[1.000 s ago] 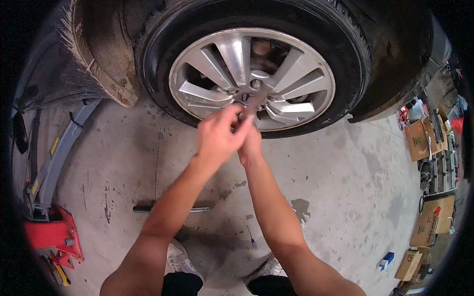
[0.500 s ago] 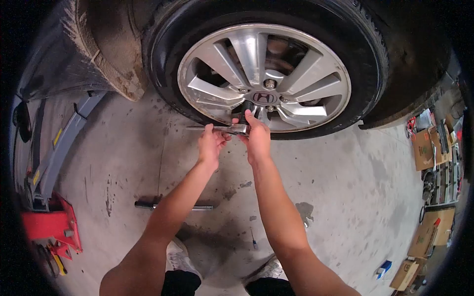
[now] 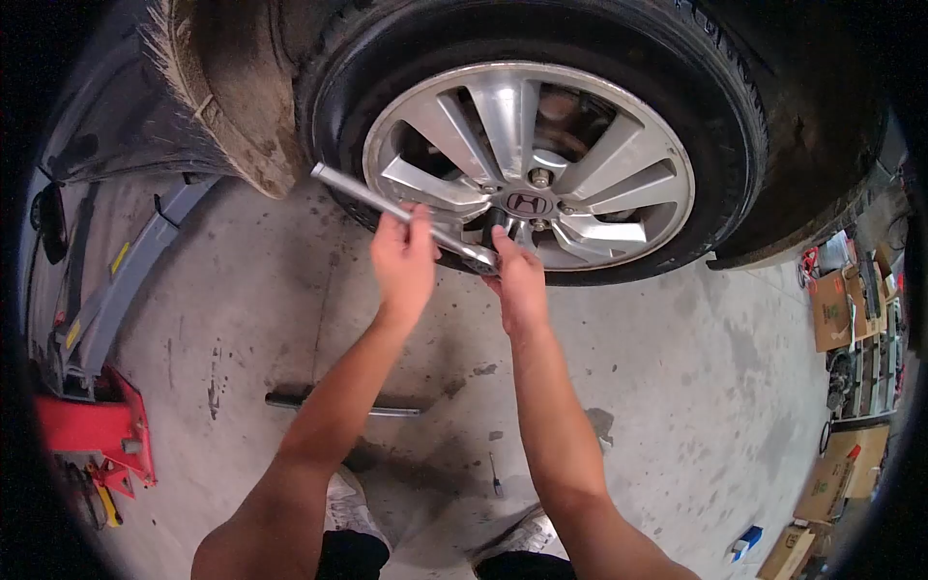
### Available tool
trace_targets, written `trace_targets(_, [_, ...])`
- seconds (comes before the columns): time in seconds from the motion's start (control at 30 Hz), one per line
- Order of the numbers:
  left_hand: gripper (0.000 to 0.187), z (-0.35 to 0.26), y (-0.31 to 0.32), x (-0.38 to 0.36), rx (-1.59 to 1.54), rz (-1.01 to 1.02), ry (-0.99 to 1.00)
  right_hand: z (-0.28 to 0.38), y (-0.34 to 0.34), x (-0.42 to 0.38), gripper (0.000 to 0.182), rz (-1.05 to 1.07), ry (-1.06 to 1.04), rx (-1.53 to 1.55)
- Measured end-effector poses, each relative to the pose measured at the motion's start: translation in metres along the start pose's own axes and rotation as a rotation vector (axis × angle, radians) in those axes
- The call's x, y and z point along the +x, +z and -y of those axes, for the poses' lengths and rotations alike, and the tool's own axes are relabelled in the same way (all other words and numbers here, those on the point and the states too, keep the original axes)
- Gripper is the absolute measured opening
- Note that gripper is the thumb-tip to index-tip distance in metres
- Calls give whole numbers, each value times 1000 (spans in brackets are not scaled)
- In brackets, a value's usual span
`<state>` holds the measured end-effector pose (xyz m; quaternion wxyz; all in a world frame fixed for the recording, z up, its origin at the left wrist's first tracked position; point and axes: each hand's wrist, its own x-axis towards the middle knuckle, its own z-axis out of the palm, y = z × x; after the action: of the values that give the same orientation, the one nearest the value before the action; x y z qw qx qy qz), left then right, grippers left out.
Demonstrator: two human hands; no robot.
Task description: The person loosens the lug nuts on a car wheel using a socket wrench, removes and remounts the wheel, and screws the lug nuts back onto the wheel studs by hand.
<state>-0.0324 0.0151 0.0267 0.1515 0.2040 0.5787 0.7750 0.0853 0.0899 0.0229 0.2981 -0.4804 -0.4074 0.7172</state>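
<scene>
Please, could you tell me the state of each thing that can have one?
Left hand: closed on the ratchet's handle
Right hand: closed at the ratchet's head, thumb at the socket
Ratchet: held slanted
Socket: against the wheel's lower left part
Wheel: mounted
Upper nut: in place; tightness cannot be told
Bar: lying on the floor
Screwdriver: lying on the floor
</scene>
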Motion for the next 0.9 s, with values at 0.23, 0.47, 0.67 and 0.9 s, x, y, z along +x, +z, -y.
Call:
trace_targets(0.23, [29,102,-31,-20,-576,174,-1120,-18,5,10,31,-62,-226,-206])
trace_targets(0.47, [35,84,-11,-42,-340,-180,-635,0,5,-4,20,75,2,131])
trace_targets(0.67, [37,78,-8,-37,-208,-252,-552,-8,-2,6,22,162,38,183])
trace_targets(0.9, [39,77,-20,-31,-94,-162,-513,-9,1,8,26,152,22,173])
